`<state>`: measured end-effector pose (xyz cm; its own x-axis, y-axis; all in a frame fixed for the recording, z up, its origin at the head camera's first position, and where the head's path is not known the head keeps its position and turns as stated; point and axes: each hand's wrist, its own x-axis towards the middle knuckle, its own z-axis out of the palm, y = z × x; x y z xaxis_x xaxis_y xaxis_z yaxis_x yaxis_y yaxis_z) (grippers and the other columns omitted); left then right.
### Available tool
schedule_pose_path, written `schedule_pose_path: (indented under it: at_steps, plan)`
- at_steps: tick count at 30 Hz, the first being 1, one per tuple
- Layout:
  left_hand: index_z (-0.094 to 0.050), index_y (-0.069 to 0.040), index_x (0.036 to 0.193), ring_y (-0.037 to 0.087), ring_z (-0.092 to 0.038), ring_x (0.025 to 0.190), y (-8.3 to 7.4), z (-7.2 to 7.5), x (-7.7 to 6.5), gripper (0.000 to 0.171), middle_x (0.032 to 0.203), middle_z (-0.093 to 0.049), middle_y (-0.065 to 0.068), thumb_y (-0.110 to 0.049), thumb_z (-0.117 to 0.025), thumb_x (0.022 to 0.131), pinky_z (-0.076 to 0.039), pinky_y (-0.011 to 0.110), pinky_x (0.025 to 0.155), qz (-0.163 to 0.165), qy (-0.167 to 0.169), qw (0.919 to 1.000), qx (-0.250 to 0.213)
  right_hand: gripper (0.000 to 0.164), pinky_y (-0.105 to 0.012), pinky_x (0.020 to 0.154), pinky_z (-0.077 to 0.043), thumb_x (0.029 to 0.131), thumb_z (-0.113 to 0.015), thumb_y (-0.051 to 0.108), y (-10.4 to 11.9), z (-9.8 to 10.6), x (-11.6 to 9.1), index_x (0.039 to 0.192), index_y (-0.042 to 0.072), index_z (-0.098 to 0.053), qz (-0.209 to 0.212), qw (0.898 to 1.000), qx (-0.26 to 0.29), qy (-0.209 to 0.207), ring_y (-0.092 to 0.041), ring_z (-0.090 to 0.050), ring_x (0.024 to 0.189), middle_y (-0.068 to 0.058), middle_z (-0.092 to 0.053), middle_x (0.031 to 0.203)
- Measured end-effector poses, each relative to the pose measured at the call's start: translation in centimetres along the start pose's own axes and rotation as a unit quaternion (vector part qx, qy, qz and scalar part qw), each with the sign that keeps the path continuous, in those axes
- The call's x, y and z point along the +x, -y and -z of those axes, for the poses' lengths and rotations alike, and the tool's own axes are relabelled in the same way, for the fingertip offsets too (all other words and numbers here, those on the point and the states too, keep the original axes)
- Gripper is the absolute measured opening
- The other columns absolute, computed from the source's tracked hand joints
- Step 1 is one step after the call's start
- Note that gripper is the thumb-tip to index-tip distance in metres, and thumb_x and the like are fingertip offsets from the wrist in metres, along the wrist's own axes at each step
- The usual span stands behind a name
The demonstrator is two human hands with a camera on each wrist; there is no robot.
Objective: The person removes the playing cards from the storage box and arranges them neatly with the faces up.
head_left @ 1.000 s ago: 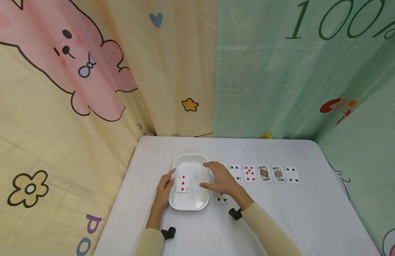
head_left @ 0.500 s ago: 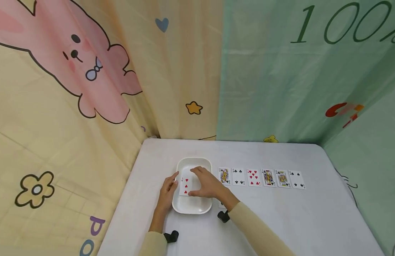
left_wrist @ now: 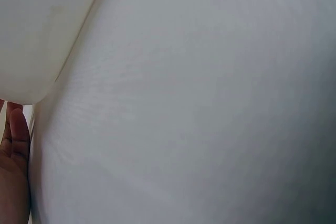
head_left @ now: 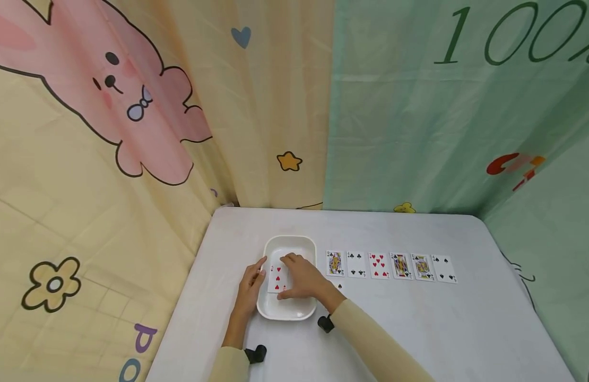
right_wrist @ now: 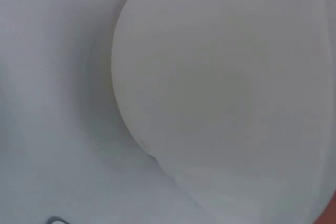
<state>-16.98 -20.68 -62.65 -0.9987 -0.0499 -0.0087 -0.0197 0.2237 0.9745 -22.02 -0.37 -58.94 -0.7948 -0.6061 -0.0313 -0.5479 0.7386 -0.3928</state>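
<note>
In the head view a white tray stands on the table, with a three of hearts playing card lying face up inside at its left. My left hand rests against the tray's left side, fingers extended along the rim. Over the tray, my right hand is spread, its thumb near the card's lower end and its fingers near the upper end. Whether they touch the card is hidden. The left wrist view shows my left fingers by the tray's corner. The tray's outer wall fills much of the right wrist view.
Right of the tray lies a row of several face-up cards, among them a seven of hearts and a four of spades. Another spade card is mostly covered by my right forearm. Curtains hang behind the white table.
My right hand has moved left from the tray's right rim to over the card, then slightly lower. The left hand stays at the tray's left side. The head view has shifted slightly.
</note>
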Motion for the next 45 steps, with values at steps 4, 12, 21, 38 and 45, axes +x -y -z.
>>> schedule_pose_path:
  at_steps: [4, 12, 21, 38, 45]
  plan:
    - [-0.052, -0.01, 0.151, 0.008, -0.052, 0.102, -1.8, 0.3, -0.7, 0.044, 0.138, -0.054, 0.022, -0.018, -0.052, 0.108, -0.045, 0.02, 0.089, -0.006, 0.016, 0.9998, 0.003, 0.112, -0.044, 0.112, -0.043, 0.064, -0.084, 0.073, 0.3, -0.6, 0.4, 0.151, 0.012, -0.048, -0.021, 0.998, -0.057, 0.02, -0.025, -0.052, 0.132, -0.005, -0.053, 0.148]
    - [-0.052, -0.013, 0.152, 0.01, -0.052, 0.103, -2.3, 0.1, -1.3, 0.043, 0.14, -0.053, 0.02, -0.018, -0.051, 0.109, -0.046, 0.023, 0.09, 0.005, 0.019, 0.9997, 0.013, 0.117, -0.047, 0.114, -0.041, 0.057, -0.086, 0.077, 0.7, -1.4, 0.5, 0.149, 0.015, -0.05, -0.05, 0.993, -0.099, 0.04, -0.025, -0.05, 0.134, -0.004, -0.052, 0.148]
    - [-0.055, -0.019, 0.151, 0.011, -0.052, 0.105, 0.9, -0.7, -0.1, 0.043, 0.138, -0.055, 0.016, -0.023, -0.053, 0.108, -0.045, 0.021, 0.088, -0.007, -0.011, 0.9999, 0.001, 0.108, -0.044, 0.109, -0.044, 0.06, -0.087, 0.071, 0.9, -1.3, 0.9, 0.145, 0.013, -0.055, -0.062, 0.992, -0.097, 0.042, -0.025, -0.049, 0.129, -0.005, -0.053, 0.143]
    - [-0.053, -0.017, 0.152, 0.014, -0.052, 0.106, -1.2, 0.1, -0.6, 0.043, 0.139, -0.053, 0.021, -0.02, -0.052, 0.109, -0.045, 0.021, 0.089, 0.004, 0.01, 0.9999, -0.001, 0.088, -0.042, 0.105, -0.047, 0.07, -0.084, 0.06, 1.1, -1.5, 1.1, 0.139, 0.011, -0.061, -0.053, 0.996, -0.077, 0.015, -0.024, -0.051, 0.123, -0.005, -0.057, 0.136]
    - [-0.055, -0.014, 0.15, 0.011, -0.052, 0.103, -2.2, 0.3, -1.1, 0.042, 0.136, -0.054, 0.022, -0.017, -0.054, 0.108, -0.044, 0.021, 0.089, -0.009, 0.0, 0.9999, -0.007, 0.089, -0.044, 0.106, -0.047, 0.071, -0.084, 0.062, 0.9, -1.4, 1.5, 0.14, 0.013, -0.059, -0.046, 0.996, -0.077, 0.021, -0.024, -0.052, 0.124, -0.005, -0.058, 0.138]
